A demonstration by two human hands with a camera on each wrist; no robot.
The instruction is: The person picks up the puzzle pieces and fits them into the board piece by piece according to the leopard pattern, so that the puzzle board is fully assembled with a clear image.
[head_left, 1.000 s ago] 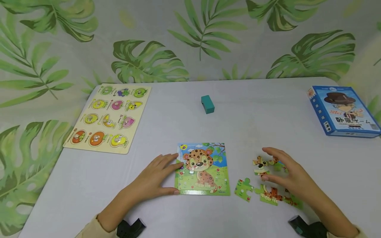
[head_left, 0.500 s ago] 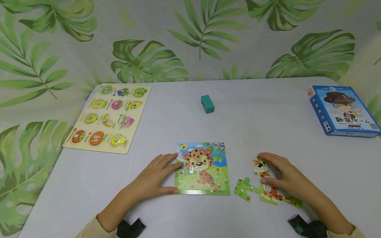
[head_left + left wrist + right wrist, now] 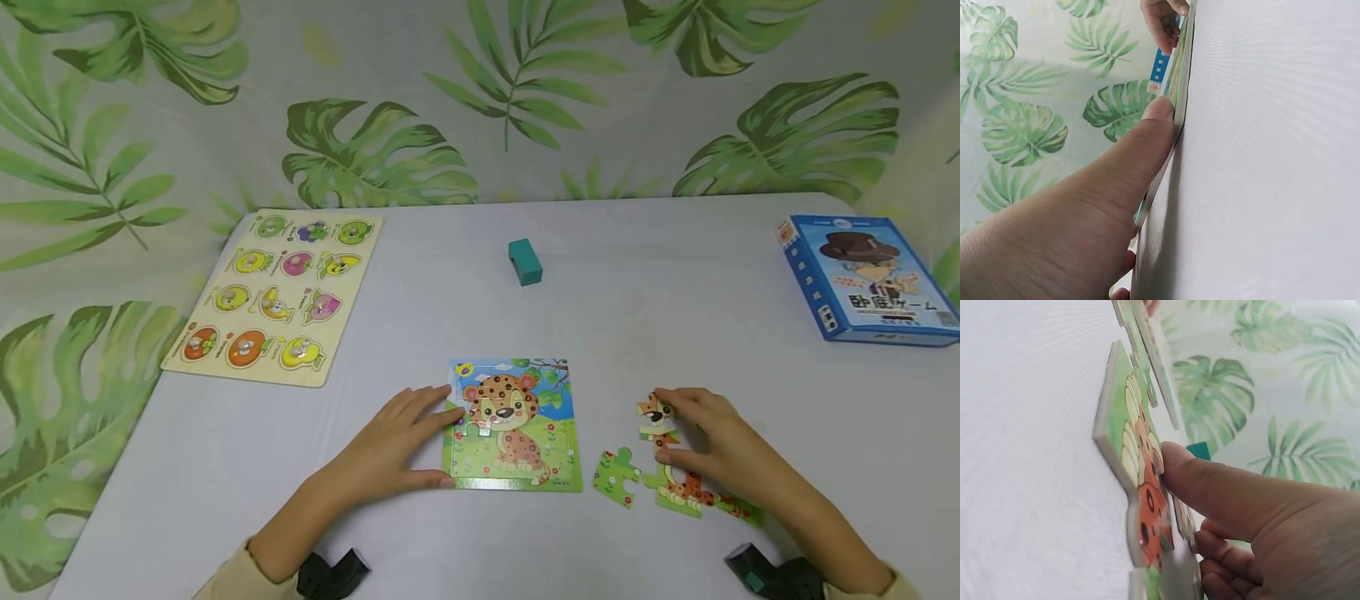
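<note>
My left hand [image 3: 397, 439] rests along the left side of a square leopard jigsaw puzzle board [image 3: 517, 483], fingers straight and thumb at its lower left corner. In the left wrist view, the thumb [image 3: 1159, 109] lies against the board's edge. To the right, my right hand [image 3: 716, 433] grips a leopard-face puzzle piece [image 3: 657, 417], its forefinger at the upper side and thumb at the lower. The hand hides part of that group. Just below are a paws piece [image 3: 681, 493] and a tail piece [image 3: 738, 508]. A green puzzle piece [image 3: 617, 477] lies nearer the board.
A fruit peg board [image 3: 273, 292] lies at the back left. Behind the puzzle stands a teal block [image 3: 525, 262]. A blue game box [image 3: 870, 283] sits at the far right. Leaf-printed cloth [image 3: 517, 100] hangs behind the white table.
My right hand has moved slightly left and down, closing its thumb and forefinger about the face piece, then stayed there. My left hand and the board have kept their places.
</note>
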